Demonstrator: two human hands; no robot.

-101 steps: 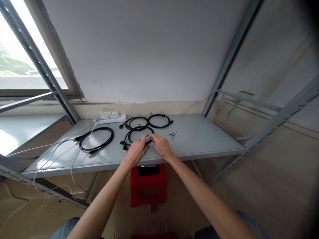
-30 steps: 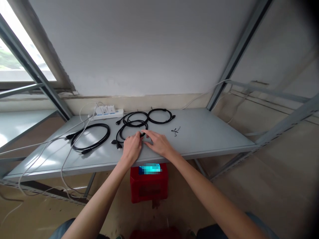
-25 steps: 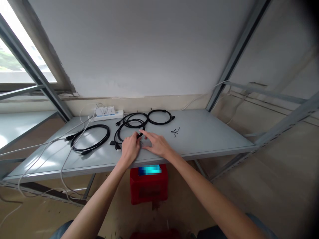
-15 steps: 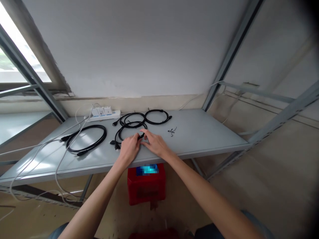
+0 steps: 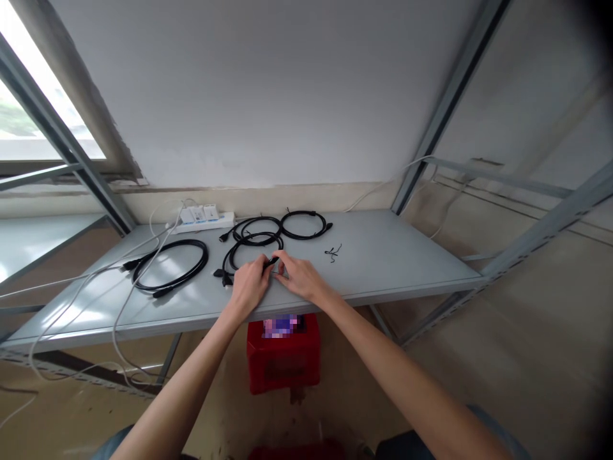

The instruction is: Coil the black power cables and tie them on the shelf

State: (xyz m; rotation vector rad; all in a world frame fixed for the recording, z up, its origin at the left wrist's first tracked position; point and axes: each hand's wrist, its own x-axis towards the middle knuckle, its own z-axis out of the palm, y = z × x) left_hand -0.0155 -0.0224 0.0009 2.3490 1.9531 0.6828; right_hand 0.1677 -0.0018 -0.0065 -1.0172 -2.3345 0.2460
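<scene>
A coiled black cable [image 5: 232,250] with connector ends lies near the front edge of the grey shelf [image 5: 383,255]. My left hand [image 5: 249,284] is closed on the front part of this coil, fingers bent over it. From the right, my right hand [image 5: 301,276] meets the same spot, its bent fingers and thumb gripping the bundle close to the left fingertips. Any small tie between the fingers is hidden. Behind lie two more black coils, a left one [image 5: 262,218] and a right one [image 5: 303,238], each with a tie end sticking up.
A larger loose black cable loop [image 5: 207,259] lies at the left. Thin black twist ties [image 5: 332,253] lie right of my hands. A white power strip [image 5: 211,224] with plugs stands at the back; white cords [image 5: 125,297] cross the left side. Below is a red stool [image 5: 283,364].
My hands stay at the same coil, with the fingers shifting slightly and the cable section between them showing a little more. The whole view has moved slightly.
</scene>
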